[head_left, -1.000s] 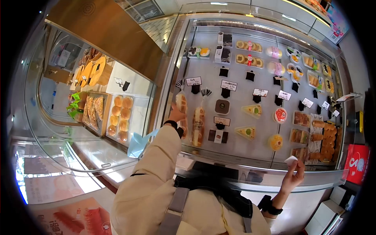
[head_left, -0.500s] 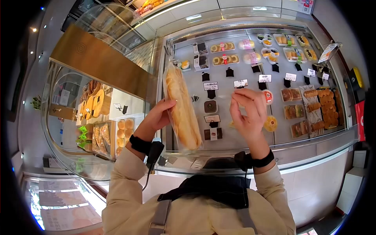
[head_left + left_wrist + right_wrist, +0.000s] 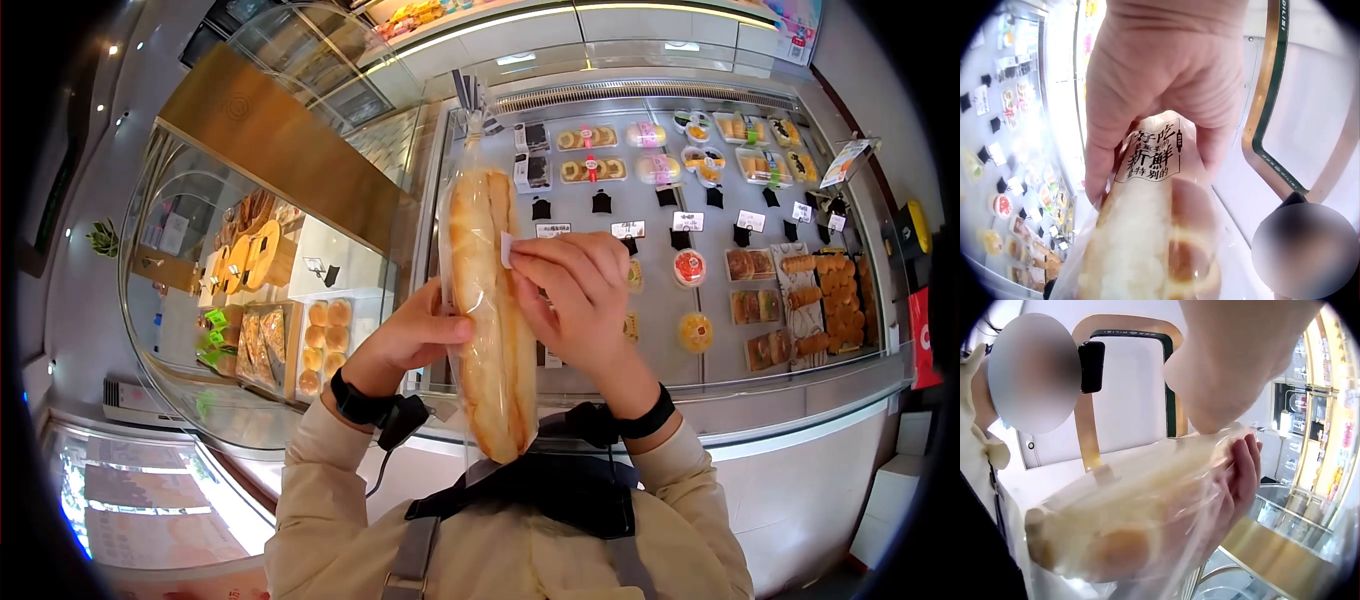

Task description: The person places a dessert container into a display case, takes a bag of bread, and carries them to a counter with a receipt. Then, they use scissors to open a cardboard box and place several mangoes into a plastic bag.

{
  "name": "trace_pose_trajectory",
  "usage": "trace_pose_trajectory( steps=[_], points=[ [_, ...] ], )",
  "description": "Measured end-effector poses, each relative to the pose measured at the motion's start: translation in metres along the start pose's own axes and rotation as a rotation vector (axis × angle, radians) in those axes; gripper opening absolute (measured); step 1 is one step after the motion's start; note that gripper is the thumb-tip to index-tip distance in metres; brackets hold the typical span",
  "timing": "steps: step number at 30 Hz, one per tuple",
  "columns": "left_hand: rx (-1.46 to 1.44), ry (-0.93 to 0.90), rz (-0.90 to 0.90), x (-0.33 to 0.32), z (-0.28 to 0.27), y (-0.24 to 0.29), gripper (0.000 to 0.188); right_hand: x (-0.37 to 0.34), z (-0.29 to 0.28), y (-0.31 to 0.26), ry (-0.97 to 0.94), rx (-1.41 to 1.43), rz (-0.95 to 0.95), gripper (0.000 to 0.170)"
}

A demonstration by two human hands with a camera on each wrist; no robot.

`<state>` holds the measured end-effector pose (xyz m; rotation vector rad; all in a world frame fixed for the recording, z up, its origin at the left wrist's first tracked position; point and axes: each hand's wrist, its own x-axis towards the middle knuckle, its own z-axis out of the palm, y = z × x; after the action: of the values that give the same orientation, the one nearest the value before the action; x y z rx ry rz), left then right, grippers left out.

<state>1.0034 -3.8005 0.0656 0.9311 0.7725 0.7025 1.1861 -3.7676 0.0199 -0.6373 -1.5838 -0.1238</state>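
- The left hand [image 3: 425, 325] is gripping the bagged bread loaf [image 3: 488, 330] around its middle, its thumb lying across the clear wrapper [image 3: 474, 150].
- The right hand [image 3: 580, 300] is pinching a small white label [image 3: 506, 250] against or just beside the loaf's upper part; contact is hard to tell.
- The loaf is hanging lengthwise before the person's chest, partly overlapping the display case [image 3: 780, 395].
- Black printed lettering [image 3: 1150, 153] is showing on the wrapper near the left hand.
- Packaged pastries [image 3: 765, 165] are sitting inside the case.

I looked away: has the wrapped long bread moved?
Yes, the bread has come toward the person; its lower end reaches past the display case's front edge.
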Motion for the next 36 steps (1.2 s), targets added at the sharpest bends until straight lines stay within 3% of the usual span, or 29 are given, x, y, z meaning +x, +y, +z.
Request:
trace_pose_trajectory(
  steps=[6,11,14,16,20,24,26,28,30,33,34,36],
  points=[
    [-0.013,0.017,-0.029,-0.006,-0.016,-0.006,0.072,-0.006,0.008,-0.005,-0.135,0.132,0.071,0.022],
    [-0.047,0.100,-0.027,-0.007,-0.027,-0.004,0.071,-0.009,0.010,-0.014,-0.329,0.495,0.304,0.033],
    [0.006,0.182,-0.037,-0.004,-0.041,-0.005,0.070,-0.030,-0.002,-0.007,-0.397,0.521,0.476,0.034],
    [0.045,0.243,-0.049,0.001,-0.061,-0.009,0.070,-0.057,-0.016,0.007,-0.369,0.418,0.611,0.030],
    [0.433,0.543,-0.125,0.018,-0.124,-0.034,0.054,-0.107,-0.059,0.020,-0.232,0.386,0.987,0.019],
    [0.504,0.743,-0.269,0.031,-0.183,-0.087,0.064,-0.139,-0.109,0.021,-0.307,0.165,1.082,0.017],
    [0.480,0.748,-0.275,0.037,-0.182,-0.097,0.069,-0.149,-0.133,0.020,-0.323,0.111,1.113,0.017],
    [0.636,0.815,-0.451,0.045,-0.212,-0.129,0.073,-0.156,-0.152,0.020,-0.340,0.057,1.148,0.018],
    [0.580,0.790,-0.432,0.050,-0.231,-0.157,0.082,-0.160,-0.165,0.021,-0.280,-0.057,1.179,0.018],
    [1.085,0.786,-0.377,0.060,-0.262,-0.199,0.094,-0.165,-0.166,0.024,-0.220,-0.056,1.200,0.017],
    [1.080,0.786,-0.375,0.063,-0.264,-0.206,0.094,-0.165,-0.164,0.026,-0.203,-0.052,1.206,0.017],
    [1.136,0.803,-0.631,0.066,-0.263,-0.216,0.090,-0.164,-0.156,0.026,-0.249,-0.082,1.207,0.016]
  ],
)
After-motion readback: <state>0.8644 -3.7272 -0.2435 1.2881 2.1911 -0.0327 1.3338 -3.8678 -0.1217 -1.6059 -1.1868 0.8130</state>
